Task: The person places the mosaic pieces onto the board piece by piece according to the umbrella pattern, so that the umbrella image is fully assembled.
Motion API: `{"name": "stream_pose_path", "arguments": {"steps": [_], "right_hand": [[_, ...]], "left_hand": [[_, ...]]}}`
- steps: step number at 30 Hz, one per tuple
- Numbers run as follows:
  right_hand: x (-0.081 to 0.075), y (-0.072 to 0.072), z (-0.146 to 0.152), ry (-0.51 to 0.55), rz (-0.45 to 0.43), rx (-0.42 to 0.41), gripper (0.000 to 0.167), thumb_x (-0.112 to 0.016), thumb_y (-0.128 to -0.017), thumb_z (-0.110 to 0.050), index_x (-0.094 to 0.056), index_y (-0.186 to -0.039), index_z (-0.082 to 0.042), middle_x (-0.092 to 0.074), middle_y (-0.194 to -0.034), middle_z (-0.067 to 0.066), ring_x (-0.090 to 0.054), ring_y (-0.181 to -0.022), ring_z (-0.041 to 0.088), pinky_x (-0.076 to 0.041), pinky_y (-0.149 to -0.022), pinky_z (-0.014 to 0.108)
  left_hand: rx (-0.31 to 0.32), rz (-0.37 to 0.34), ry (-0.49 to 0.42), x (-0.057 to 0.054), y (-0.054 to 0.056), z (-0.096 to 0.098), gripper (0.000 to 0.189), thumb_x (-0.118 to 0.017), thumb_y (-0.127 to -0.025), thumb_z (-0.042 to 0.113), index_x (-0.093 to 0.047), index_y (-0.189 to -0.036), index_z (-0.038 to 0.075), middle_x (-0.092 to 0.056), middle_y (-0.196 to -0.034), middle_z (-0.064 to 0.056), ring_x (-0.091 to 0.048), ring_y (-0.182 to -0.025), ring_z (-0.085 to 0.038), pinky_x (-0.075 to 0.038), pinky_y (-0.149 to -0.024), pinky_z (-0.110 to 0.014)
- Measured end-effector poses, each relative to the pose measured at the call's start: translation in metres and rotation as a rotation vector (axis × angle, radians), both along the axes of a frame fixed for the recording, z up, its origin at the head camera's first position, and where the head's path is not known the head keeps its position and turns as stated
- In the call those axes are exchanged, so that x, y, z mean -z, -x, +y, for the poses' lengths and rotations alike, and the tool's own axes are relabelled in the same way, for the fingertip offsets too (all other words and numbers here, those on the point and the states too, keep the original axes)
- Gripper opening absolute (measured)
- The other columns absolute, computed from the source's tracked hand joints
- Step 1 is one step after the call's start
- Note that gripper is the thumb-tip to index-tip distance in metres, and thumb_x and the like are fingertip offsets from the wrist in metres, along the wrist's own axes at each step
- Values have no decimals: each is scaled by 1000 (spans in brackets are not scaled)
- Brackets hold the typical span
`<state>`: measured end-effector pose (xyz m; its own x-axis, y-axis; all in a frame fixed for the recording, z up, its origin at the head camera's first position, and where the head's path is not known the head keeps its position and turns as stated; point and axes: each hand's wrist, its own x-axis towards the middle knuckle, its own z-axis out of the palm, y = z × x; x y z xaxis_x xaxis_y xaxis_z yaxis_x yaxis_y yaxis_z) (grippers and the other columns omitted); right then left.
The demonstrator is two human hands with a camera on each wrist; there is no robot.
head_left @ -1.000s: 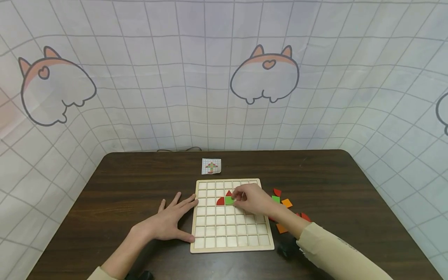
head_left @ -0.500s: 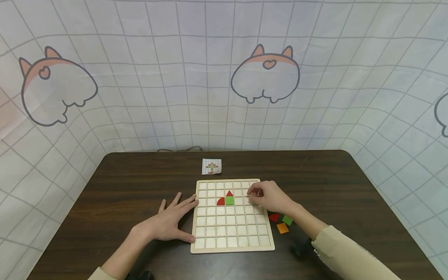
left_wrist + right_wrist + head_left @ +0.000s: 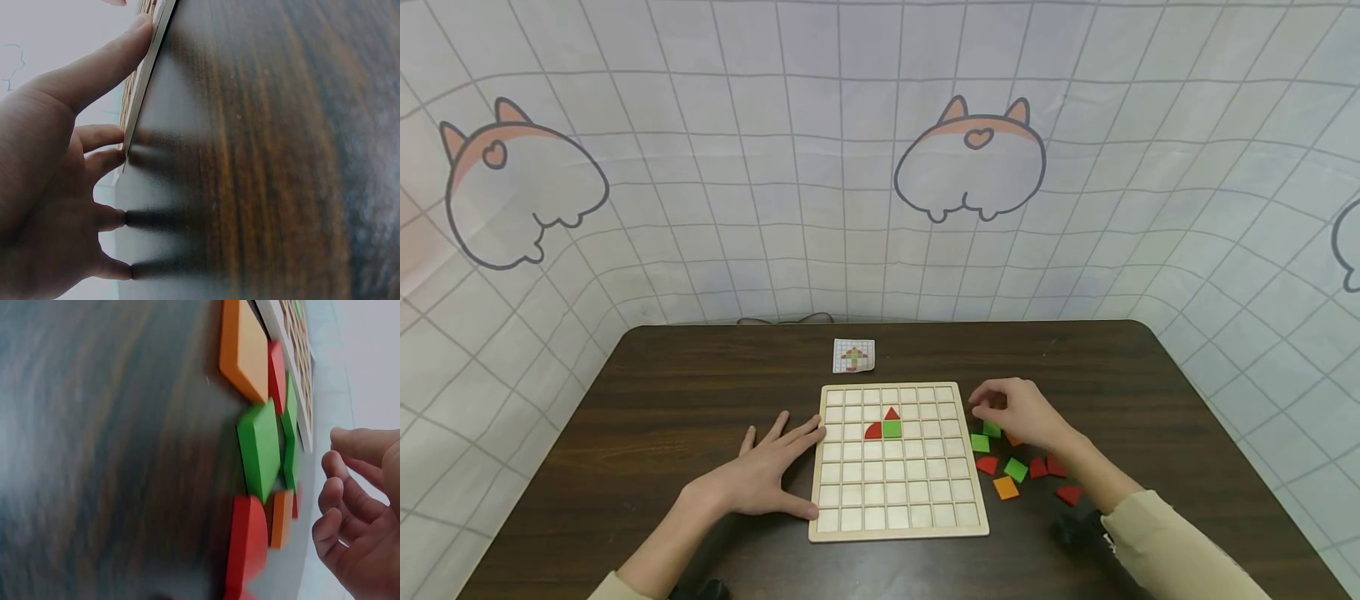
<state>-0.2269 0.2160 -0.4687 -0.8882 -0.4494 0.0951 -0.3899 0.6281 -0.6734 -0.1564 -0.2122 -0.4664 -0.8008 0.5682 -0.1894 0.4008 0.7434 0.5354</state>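
A wooden grid board (image 3: 862, 495) lies on the table. My left hand (image 3: 762, 477) is spread at its left side, thumb and some fingertips touching the edge. On the board, a red triangle (image 3: 891, 414) sits above a green square (image 3: 892, 429), with a red quarter-round piece (image 3: 873, 432) left of the square. My right hand (image 3: 1017, 412) hovers off the board's upper right edge, over loose pieces. In the right wrist view its fingers are loosely curled, with nothing seen between them. Closest below are a green square (image 3: 980, 443) and another green square (image 3: 992, 428).
Right of the board lie an orange square (image 3: 1006, 488), a green square (image 3: 1016, 470) and several red pieces (image 3: 1069, 495). Behind the board is a small card (image 3: 853, 356) printed with a coloured figure on a grid. A gridded curtain (image 3: 737, 208) hangs behind the dark table (image 3: 700, 367).
My right hand has left the green square on the board and moved right, past the board's edge to the loose pieces. My left hand has stayed put.
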Motion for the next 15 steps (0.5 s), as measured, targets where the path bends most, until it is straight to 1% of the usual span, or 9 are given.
{"name": "stream_pose_path", "arguments": {"steps": [4,9,12,15], "right_hand": [[0,3,11,-4,-3,25,10,-70,-97,-7,-75,-106,-5,-65,-84,-2,-59,-71,17,-50,-62,30],[0,7,23,-25,-11,50,12,-68,-97,-5,-76,-106,-5,-67,-88,-1,-60,-74,16,-51,-65,30],[1,8,28,-39,-20,44,15,-65,-97,-1,-76,-107,-5,-66,-90,1,-58,-73,17,-49,-64,30],[2,10,31,-57,-34,17,22,-63,-95,3,-76,-111,-6,-65,-93,3,-54,-71,17,-46,-62,30]], "left_hand": [[-3,-1,-3,-1,0,0,109,-80,-80,63,-29,-164,17,-16,-171,-6,4,-153,-46,6,-105,-82],[-2,-5,-3,-1,0,0,108,-80,-80,63,-29,-164,17,-16,-171,-6,4,-153,-46,6,-105,-82],[-1,-5,-2,-1,0,0,107,-80,-81,63,-30,-164,17,-16,-171,-5,4,-154,-46,6,-106,-81],[-7,-5,3,0,0,0,108,-80,-80,63,-29,-164,17,-15,-171,-5,4,-154,-45,6,-106,-81]]}}
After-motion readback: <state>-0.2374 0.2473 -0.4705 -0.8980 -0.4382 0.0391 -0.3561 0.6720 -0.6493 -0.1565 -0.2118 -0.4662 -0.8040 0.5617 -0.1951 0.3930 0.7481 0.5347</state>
